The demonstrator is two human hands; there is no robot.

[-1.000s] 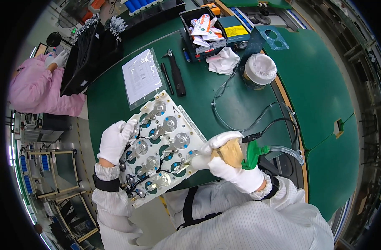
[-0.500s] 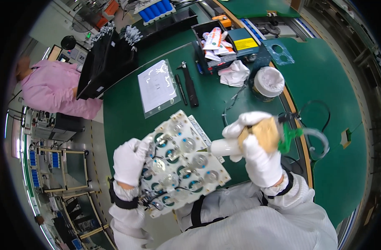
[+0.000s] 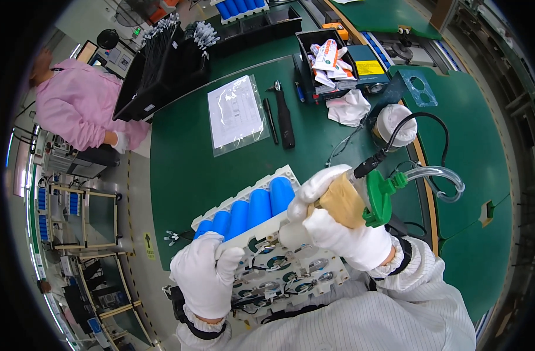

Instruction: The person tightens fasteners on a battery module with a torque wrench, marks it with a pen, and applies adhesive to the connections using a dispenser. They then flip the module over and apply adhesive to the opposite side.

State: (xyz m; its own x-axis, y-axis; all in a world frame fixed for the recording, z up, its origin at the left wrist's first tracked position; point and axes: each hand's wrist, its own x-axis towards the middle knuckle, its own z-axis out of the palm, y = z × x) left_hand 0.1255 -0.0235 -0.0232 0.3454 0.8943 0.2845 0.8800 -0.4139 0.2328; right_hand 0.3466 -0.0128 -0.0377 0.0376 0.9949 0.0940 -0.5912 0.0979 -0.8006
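Note:
A battery pack (image 3: 257,241) with white plastic end plates is tilted up in front of me. A row of blue cylindrical cells (image 3: 260,205) shows along its far side, and wires and round cell ends face me. My left hand (image 3: 204,275), in a white glove, is closed on the pack's left edge. In my gloved right hand (image 3: 349,240) is a dispensing syringe (image 3: 344,202) with a tan wrap, a green cap and a clear air hose. The hand and white barrel are against the pack's right upper edge; the syringe's tip is hidden.
On the green table lie a sleeved sheet (image 3: 236,114), a black pen (image 3: 270,121) and a black-handled tool (image 3: 284,120). Beyond are a box of tubes (image 3: 329,61), a crumpled cloth (image 3: 348,108) and a white tub (image 3: 395,124). A person in pink (image 3: 74,105) stands left of black bins (image 3: 162,76).
The pack has tilted up, so its blue cells now show. My left hand has moved down and right along its edge. The syringe has come closer to the pack, and the view has shifted.

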